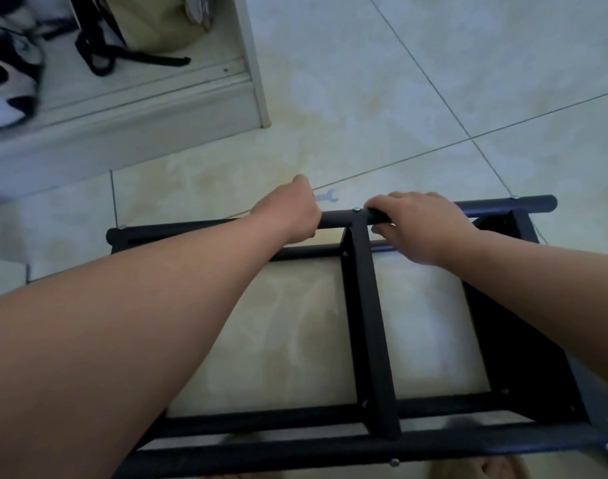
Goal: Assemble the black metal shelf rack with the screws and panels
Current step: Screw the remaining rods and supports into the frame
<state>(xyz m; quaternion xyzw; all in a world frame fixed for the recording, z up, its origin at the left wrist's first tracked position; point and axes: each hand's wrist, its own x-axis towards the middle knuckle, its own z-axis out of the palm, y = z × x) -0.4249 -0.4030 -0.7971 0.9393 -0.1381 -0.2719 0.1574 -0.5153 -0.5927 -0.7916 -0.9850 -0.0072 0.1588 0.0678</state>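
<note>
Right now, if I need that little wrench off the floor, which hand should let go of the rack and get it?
Probably the left hand. The wrench lies on the tile just beyond its knuckles, while the right hand sits farther along the top bar and could keep steadying it.

Both hands, left point(288, 216) and right point(420, 226), wrap the far top bar of the black rack frame point(368, 326), blocking its middle. Inside the frame, two wide gaps sit beside its center strut. Past the frame, a small wrench point(328, 196) lies on bare floor point(382, 98). A white cabinet point(122, 133) blocks the far left.
</note>
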